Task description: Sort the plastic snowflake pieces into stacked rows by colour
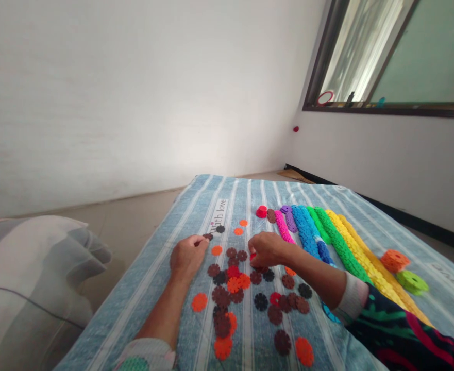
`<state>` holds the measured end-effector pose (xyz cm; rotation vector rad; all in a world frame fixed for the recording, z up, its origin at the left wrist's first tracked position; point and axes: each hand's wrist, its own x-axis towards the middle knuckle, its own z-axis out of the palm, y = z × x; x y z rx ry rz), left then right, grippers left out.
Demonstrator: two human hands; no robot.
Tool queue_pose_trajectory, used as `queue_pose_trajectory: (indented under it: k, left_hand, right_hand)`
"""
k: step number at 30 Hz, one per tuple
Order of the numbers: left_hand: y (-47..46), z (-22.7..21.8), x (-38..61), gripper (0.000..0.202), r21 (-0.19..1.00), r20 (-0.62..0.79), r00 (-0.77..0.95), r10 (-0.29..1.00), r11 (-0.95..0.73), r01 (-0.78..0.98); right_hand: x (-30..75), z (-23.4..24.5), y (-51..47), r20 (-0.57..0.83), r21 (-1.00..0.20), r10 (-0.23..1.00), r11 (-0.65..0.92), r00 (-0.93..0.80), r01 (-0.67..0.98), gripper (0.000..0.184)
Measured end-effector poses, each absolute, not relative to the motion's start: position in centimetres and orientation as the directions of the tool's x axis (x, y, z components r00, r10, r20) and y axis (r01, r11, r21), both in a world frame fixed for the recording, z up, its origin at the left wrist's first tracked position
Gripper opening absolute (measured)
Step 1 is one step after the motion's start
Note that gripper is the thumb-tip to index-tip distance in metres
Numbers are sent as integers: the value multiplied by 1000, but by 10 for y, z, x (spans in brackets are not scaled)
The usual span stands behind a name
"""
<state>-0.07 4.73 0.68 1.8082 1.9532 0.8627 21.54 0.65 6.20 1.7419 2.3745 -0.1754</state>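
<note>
My left hand is closed in a pinch at a dark brown notched disc, low over the striped cloth. To its right, my right hand has its fingers curled round a red disc, which they partly hide. Between and below the hands lie loose flower-shaped discs: brown ones, orange ones, black ones and a red one, some overlapping. Beyond my left hand is a black disc. Past my right hand stand a short red stack and a brown stack.
Long rows of stacked discs lie to the right: pink, blue, green and yellow. Orange and lime rolls lie beyond them. The striped cloth covers the table. A sheer white cover stands at left.
</note>
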Motion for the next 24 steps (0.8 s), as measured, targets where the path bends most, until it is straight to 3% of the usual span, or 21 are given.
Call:
queue_pose_trajectory:
  k: [6,13,24]
  left_hand:
    - [45,10,1,31,634,152,-134,979,7,773]
    - [43,13,1,30,635,137,-149,979,28,772]
    - [43,14,1,30,628,118,-153,981,45,777]
  right_hand:
    - [204,61,-1,-202,53,926,334,-318,941,32]
    - [219,58,4,-127,6,935,334,-331,942,33]
    - [293,72,91,90,-38,994,73,-69,997,32]
